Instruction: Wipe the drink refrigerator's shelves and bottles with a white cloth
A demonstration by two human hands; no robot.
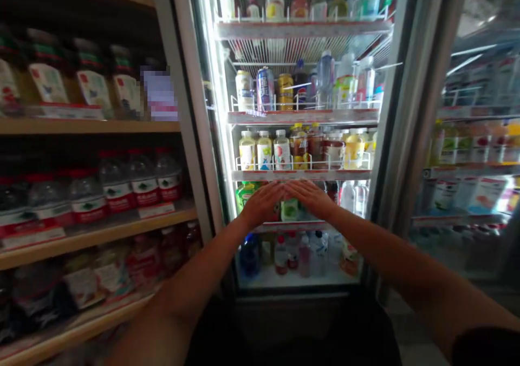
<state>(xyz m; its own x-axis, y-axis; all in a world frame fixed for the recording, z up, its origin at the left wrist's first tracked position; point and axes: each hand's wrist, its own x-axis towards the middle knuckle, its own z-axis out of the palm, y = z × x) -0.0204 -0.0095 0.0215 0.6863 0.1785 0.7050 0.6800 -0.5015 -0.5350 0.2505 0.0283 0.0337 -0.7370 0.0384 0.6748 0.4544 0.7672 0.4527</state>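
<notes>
Both my arms reach forward before a lit drinks fridge (pixel 300 175). My left hand (pixel 266 201) is held flat, fingers stretched out, its tips meeting or nearly meeting those of my right hand (pixel 311 197). The right hand is likewise flat and straight-fingered. Neither holds anything. Behind them, partly covered, stand a green-labelled bottle (pixel 290 210) and a green pack (pixel 245 194). Just above the fingertips, a row of bottles includes a white-capped one (pixel 281 150) and a brown one with a yellow cap (pixel 299 145). Whether a glass door lies between hands and drinks I cannot tell.
On the left, wooden shelves (pixel 93 125) carry red-labelled water bottles (pixel 142 184) and dark juice bottles (pixel 49 76). A metal frame (pixel 184 100) divides them from the fridge. Another glass-fronted fridge (pixel 467 193) with drinks stands on the right. Cans (pixel 265 89) line an upper fridge shelf.
</notes>
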